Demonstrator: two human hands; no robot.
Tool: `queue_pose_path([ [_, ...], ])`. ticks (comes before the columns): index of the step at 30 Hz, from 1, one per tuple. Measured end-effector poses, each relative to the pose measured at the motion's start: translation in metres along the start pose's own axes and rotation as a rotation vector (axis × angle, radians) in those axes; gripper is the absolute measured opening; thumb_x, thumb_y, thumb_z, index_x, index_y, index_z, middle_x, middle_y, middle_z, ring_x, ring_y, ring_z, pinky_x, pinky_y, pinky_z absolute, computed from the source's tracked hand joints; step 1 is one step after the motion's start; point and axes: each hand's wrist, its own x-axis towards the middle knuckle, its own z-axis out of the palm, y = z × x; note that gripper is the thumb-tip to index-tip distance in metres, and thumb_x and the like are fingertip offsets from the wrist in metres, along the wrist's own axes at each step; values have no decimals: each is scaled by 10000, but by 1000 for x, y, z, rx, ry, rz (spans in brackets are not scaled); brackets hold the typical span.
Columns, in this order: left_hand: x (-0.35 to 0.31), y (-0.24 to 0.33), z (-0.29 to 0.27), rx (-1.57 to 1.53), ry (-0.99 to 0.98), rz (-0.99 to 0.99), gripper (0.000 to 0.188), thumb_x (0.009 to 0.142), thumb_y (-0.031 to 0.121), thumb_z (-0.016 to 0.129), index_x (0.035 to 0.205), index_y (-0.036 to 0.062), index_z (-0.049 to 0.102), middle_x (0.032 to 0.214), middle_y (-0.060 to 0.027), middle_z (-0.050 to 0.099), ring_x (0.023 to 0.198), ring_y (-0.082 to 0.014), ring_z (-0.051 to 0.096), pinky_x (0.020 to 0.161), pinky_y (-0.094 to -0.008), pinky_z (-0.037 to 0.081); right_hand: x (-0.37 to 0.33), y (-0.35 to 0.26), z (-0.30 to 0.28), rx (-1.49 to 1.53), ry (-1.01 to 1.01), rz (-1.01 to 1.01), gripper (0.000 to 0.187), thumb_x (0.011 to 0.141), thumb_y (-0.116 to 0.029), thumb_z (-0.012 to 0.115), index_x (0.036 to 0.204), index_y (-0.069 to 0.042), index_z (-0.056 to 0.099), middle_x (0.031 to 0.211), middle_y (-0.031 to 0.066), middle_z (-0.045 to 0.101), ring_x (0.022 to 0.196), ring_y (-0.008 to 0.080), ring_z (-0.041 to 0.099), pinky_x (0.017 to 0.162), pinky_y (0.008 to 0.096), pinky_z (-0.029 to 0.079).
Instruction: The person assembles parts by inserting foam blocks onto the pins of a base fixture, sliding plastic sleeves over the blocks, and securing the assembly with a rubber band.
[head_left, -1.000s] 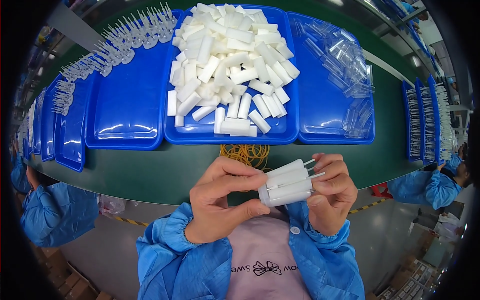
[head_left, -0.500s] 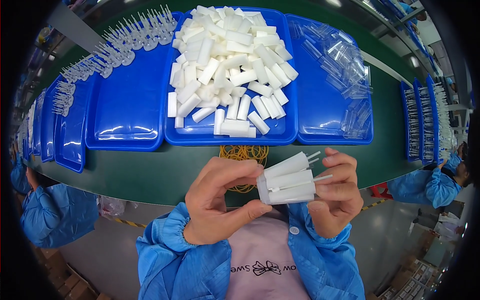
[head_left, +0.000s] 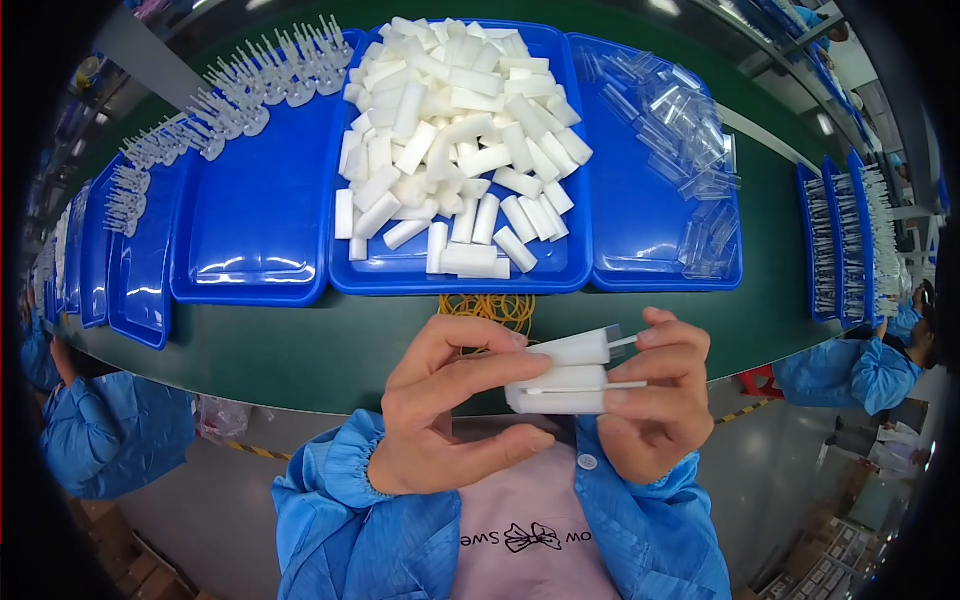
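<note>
Three white blocks [head_left: 565,375] stacked between two hands, left hand [head_left: 440,405] and right hand [head_left: 650,395]. Three big blue trays [head_left: 250,210] along the bench's far edge, one heaped with white pieces [head_left: 455,130] beyond counting.

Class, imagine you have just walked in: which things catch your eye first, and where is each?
The heap of white foam blocks fills the middle blue tray at top centre. Below it, the left hand and right hand grip a small stack of blocks between them. Yellow rubber bands lie on the green belt just behind.
</note>
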Motion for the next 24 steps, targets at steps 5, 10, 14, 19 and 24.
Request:
queue_pose_path([
  [5,-3,-7,-1,93,-10,-136,384,640,44,814,1007,15,704,1066,-123,546,914,-204,584,758,-292,507,3,-5,5,-126,-121,-59,400,553,-75,764,938,-181,741,937,-20,631,970,240,528,920,462,412],
  [10,-6,-20,-1,71,-24,-111,337,642,29,803,965,20,709,1060,-118,545,927,-198,565,744,-287,495,7,2,-2,-125,-152,-60,354,589,-70,755,934,-145,735,956,-10,627,972,254,533,906,448,418],
  [14,-12,-21,-1,-110,78,-239,321,680,27,790,978,-6,677,1105,-112,510,961,-193,564,802,-287,505,26,31,-44,-91,91,149,276,681,-57,728,953,-84,690,916,57,626,906,262,562,848,398,436],
  [19,-11,-21,-1,-266,113,-277,318,732,33,769,1013,-30,634,1149,-114,475,992,-182,561,854,-293,509,47,105,-81,-1034,-126,279,338,756,-205,715,1052,-72,624,845,89,632,849,250,565,782,378,379],
  [24,-13,-19,0,-266,92,-289,316,744,33,762,1018,-38,623,1156,-115,475,995,-182,564,837,-284,508,42,126,-65,-1198,-271,170,352,727,-237,740,1024,-102,609,830,82,622,869,266,563,778,395,364],
])
